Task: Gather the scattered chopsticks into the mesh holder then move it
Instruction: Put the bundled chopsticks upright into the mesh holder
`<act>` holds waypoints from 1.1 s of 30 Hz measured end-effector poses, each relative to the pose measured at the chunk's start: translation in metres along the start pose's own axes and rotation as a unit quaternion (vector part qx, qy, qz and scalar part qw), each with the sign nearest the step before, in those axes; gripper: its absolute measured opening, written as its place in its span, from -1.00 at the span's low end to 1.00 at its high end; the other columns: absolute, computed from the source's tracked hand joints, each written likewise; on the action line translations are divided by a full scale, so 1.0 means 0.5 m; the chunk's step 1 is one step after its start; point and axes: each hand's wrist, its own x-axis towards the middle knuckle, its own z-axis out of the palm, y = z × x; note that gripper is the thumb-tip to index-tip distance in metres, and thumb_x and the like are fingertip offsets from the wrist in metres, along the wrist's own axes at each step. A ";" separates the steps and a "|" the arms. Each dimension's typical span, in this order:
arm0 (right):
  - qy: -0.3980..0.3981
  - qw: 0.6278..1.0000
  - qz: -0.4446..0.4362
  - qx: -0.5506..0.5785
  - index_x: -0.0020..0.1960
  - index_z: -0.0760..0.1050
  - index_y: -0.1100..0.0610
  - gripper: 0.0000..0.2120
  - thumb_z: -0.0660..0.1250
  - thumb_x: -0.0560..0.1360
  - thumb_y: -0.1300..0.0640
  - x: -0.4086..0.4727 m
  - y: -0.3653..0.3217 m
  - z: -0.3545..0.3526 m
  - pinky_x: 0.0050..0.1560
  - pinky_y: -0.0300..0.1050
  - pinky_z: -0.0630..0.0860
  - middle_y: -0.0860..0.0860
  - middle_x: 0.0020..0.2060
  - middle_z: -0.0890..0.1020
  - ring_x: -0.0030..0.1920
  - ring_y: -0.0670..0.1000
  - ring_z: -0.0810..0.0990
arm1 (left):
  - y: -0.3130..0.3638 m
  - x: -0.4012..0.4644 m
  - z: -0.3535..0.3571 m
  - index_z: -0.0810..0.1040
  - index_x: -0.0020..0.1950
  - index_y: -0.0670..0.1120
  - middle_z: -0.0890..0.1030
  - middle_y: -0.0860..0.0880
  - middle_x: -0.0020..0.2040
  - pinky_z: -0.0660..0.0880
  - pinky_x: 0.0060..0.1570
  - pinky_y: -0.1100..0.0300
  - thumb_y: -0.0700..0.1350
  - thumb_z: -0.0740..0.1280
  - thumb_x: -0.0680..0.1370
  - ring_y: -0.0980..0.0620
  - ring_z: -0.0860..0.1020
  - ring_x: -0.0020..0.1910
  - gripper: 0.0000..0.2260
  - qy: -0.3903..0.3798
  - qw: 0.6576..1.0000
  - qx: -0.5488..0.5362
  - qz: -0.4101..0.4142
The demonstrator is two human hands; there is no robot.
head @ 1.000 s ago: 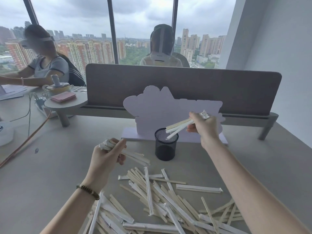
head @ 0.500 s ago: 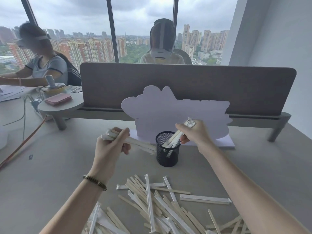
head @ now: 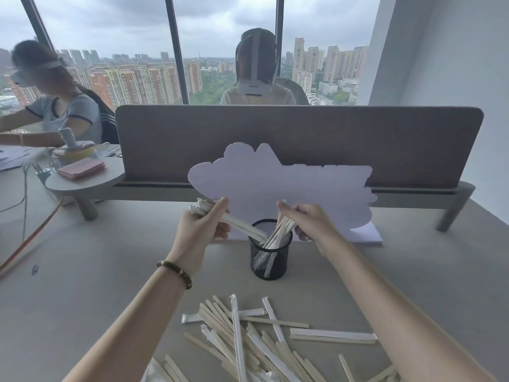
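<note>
A black mesh holder (head: pixel 271 267) stands upright at the middle of the grey desk (head: pixel 96 271), with a leaning bunch of chopsticks (head: pixel 278 232) in it. My right hand (head: pixel 311 221) is just above and right of the holder, and the top ends of that bunch lie between its thumb and fingers. From the left, my left hand (head: pixel 198 230) grips a bundle of paper-wrapped chopsticks (head: pixel 234 220), tilted down so its tips reach the holder's rim. Several loose chopsticks (head: pixel 248 340), some wrapped and some bare, lie scattered on the desk close to me.
A white cloud-shaped board (head: pixel 275 188) stands right behind the holder, in front of a grey desk divider (head: pixel 275 139). A round side shelf (head: pixel 82 183) with a pink item is at the left. An orange cable (head: pixel 30 238) crosses the left desk. Two people sit beyond.
My right hand brought its chopsticks down into the mesh holder. My left hand moved right and up with its bundle, whose tips now reach the holder's rim.
</note>
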 end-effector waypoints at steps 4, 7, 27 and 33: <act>-0.022 0.998 -0.001 0.059 -0.10 0.56 0.18 -0.59 0.51 0.42 -0.18 -0.009 0.001 -0.012 -0.49 -0.23 0.23 0.08 -0.26 0.50 -0.46 -0.06 0.37 | -0.002 0.016 0.021 0.59 -0.16 -0.20 0.53 -0.05 -0.42 0.55 -0.42 0.24 -0.07 0.42 0.56 0.06 0.53 -0.48 -0.79 -0.026 0.999 0.020 0.001; -0.018 0.995 0.009 0.103 0.04 0.61 0.23 -0.63 0.50 0.46 -0.06 -0.018 0.004 -0.018 -0.47 -0.24 0.34 0.01 -0.27 0.58 -0.45 -0.08 0.44 | -0.010 0.030 0.036 0.60 -0.18 -0.21 0.55 -0.04 -0.45 0.57 -0.38 0.19 -0.06 0.43 0.55 0.02 0.54 -0.46 -0.77 -0.032 0.998 0.047 0.001; 0.040 0.986 0.040 0.156 0.07 0.62 0.25 -0.79 0.35 0.59 0.11 -0.123 0.043 -0.100 -0.37 -0.19 0.33 0.07 -0.19 0.63 -0.38 -0.03 0.51 | -0.033 0.061 0.102 0.43 -0.40 -0.21 0.48 -0.06 -0.47 0.37 -0.48 0.19 -0.01 0.38 0.48 -0.01 0.40 -0.48 -0.64 -0.078 0.910 0.404 0.047; 0.035 0.985 0.048 0.160 0.06 0.62 0.26 -0.80 0.32 0.61 0.13 -0.131 0.061 -0.103 -0.39 -0.20 0.32 0.08 -0.20 0.61 -0.37 -0.03 0.50 | -0.052 0.056 0.093 0.48 -0.31 -0.16 0.49 0.00 -0.45 0.33 -0.49 0.27 0.05 0.48 0.41 0.04 0.42 -0.45 -0.67 -0.092 0.917 0.382 0.069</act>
